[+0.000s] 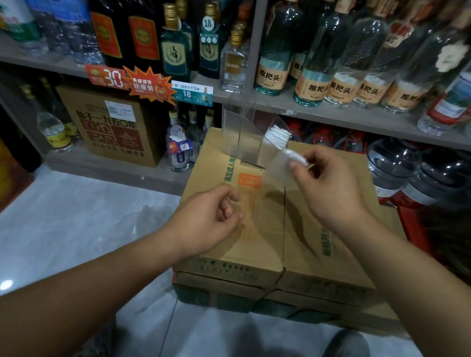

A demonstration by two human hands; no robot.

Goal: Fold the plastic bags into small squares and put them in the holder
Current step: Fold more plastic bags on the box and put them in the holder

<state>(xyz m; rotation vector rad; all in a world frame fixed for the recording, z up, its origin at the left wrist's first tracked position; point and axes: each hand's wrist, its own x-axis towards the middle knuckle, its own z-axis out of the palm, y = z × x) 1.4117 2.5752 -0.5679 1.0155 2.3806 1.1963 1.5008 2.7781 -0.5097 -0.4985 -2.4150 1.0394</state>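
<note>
One clear holder [238,134] stands on four cardboard boxes [256,246], two side by side over two more. Inside the holder is one stack of folded squares [277,136], too tightly packed to count. There are two hands. The right hand [331,187], just beside the holder, has one folded bag [286,160], and the left hand [207,218] has none. Three price tags [148,85] hang above-left of the holder.

Stacked cardboard boxes [301,256] stand on a pale tiled floor [66,219] before shelves [349,118] of liquor bottles [272,52].
</note>
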